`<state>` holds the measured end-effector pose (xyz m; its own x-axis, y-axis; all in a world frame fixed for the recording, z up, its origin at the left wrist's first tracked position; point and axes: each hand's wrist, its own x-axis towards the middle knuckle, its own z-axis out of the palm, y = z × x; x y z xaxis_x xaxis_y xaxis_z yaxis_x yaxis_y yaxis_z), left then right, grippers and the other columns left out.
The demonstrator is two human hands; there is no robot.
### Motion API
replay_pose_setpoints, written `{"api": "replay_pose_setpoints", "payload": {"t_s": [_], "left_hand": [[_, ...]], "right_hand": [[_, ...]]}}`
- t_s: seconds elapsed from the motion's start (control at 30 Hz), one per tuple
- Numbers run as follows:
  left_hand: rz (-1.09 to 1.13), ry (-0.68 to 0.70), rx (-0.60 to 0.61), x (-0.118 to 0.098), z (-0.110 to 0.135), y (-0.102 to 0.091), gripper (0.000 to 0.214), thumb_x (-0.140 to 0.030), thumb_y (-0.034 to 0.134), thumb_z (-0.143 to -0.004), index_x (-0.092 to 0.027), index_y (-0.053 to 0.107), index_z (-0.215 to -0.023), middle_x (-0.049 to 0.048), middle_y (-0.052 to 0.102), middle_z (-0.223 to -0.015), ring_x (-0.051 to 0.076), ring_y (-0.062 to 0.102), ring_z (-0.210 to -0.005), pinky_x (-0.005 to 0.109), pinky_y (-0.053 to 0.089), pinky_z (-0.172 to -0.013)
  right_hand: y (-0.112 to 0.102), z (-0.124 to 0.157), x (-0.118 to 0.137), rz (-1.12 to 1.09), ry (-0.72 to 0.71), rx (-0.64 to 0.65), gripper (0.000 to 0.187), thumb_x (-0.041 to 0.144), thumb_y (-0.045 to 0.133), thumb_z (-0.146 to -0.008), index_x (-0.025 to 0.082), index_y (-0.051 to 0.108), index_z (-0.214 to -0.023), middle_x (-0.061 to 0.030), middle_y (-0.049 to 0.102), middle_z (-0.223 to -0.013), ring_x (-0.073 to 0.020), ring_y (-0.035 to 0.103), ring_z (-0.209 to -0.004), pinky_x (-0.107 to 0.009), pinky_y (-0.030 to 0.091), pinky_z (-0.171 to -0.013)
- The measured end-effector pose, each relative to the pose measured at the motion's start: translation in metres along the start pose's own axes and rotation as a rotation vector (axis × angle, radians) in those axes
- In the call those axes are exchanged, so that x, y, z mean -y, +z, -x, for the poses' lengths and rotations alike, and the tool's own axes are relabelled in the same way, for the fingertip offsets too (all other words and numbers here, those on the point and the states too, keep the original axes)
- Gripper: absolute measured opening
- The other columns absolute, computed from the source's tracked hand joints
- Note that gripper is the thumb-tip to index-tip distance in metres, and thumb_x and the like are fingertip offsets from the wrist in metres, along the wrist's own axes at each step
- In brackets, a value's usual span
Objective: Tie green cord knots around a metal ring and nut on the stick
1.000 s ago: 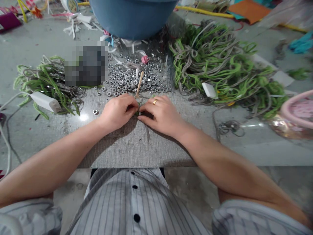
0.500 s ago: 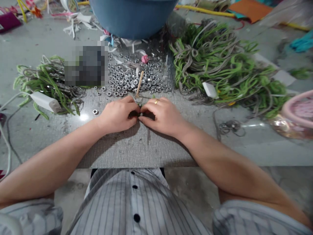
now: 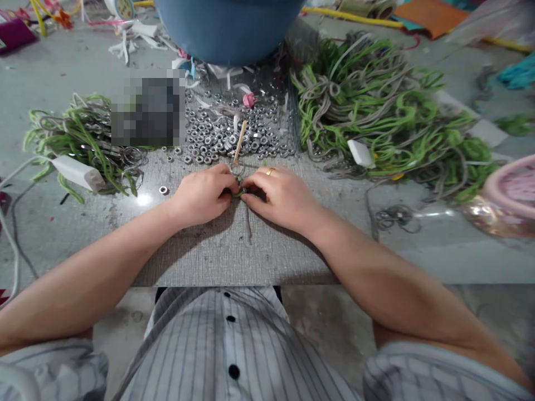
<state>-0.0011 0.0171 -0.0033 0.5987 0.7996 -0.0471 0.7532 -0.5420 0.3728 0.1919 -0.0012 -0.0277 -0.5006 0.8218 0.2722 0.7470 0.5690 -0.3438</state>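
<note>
Fingertips of my left hand (image 3: pixel 204 195) are pinched together on a thin green and grey cord (image 3: pixel 249 227). Close against it, my right hand (image 3: pixel 284 196), with a ring on one finger, is closed on the same cord. A grey end of the cord trails down the table toward me; most of the part between my fingers is hidden. Just beyond the fingertips a pale wooden stick (image 3: pixel 239 143) leans up from the table. Behind it spreads a pile of metal nuts (image 3: pixel 204 146). One loose nut (image 3: pixel 164 190) lies left of my left hand.
A blue tub (image 3: pixel 229 33) stands behind the nuts. Green and grey cords (image 3: pixel 376 106) are heaped at right, with a smaller bundle (image 3: pixel 83 133) and a white plastic block (image 3: pixel 79 172) at left. A pink-rimmed container (image 3: pixel 507 181) sits at the right edge.
My fingertips have shifted slightly at the cord, and a bit of green now shows between them. The cord's grey tail has moved a little left. Both hands stay in the same place.
</note>
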Motion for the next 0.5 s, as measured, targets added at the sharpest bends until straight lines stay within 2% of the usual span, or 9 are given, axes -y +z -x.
{"api": "replay_pose_setpoints", "payload": {"t_s": [0.13, 0.2, 0.33, 0.5], "left_hand": [[-0.004, -0.007, -0.003, 0.000, -0.001, 0.000, 0.032, -0.016, 0.049, -0.078, -0.021, 0.074, -0.097, 0.0060, 0.066, -0.100, 0.022, 0.066, -0.086, 0.031, 0.050, -0.070], [-0.004, -0.006, 0.002, 0.000, 0.000, 0.000, 0.031, -0.016, 0.050, -0.078, -0.021, 0.074, -0.097, 0.0060, 0.066, -0.100, 0.023, 0.066, -0.088, 0.032, 0.050, -0.070], [0.009, -0.015, 0.019, -0.002, 0.001, -0.002, 0.031, -0.018, 0.050, -0.078, -0.021, 0.074, -0.098, 0.0058, 0.066, -0.102, 0.023, 0.066, -0.088, 0.033, 0.050, -0.072], [0.014, -0.012, 0.031, -0.004, 0.001, -0.004, 0.029, -0.026, 0.052, -0.080, -0.019, 0.074, -0.098, 0.0063, 0.066, -0.103, 0.024, 0.066, -0.089, 0.033, 0.049, -0.072]], "right_hand": [[-0.004, 0.000, 0.001, -0.027, -0.031, -0.035, 0.009, 0.025, 0.059, -0.086, 0.020, 0.064, -0.091, -0.0071, 0.068, -0.088, -0.0223, 0.060, -0.079, -0.035, 0.040, -0.073], [-0.008, 0.000, 0.003, -0.031, -0.111, -0.062, 0.010, 0.025, 0.057, -0.088, 0.020, 0.065, -0.086, -0.0057, 0.068, -0.084, -0.0210, 0.060, -0.078, -0.035, 0.040, -0.074], [-0.013, 0.002, 0.006, 0.061, -0.279, -0.034, 0.027, 0.029, 0.052, -0.092, 0.020, 0.069, -0.073, -0.0033, 0.067, -0.071, -0.0190, 0.058, -0.072, -0.036, 0.037, -0.072], [-0.012, 0.004, 0.005, 0.160, -0.305, 0.005, 0.033, 0.030, 0.049, -0.095, 0.020, 0.074, -0.076, -0.0028, 0.068, -0.069, -0.0174, 0.057, -0.070, -0.034, 0.034, -0.070]]}}
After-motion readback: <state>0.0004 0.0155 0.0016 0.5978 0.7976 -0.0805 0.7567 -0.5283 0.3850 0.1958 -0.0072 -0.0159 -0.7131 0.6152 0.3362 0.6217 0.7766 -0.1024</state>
